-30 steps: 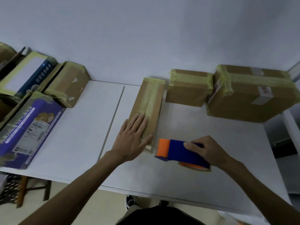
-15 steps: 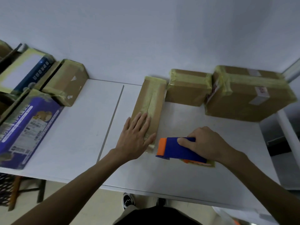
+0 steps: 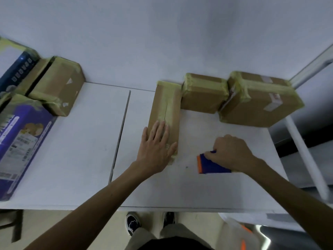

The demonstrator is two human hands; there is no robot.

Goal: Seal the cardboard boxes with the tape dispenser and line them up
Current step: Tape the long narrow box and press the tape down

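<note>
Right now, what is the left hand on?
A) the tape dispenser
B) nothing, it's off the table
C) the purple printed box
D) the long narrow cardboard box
D: the left hand lies flat, fingers straight, on the near end of the long narrow cardboard box, while the right hand grips the tape dispenser.
</note>
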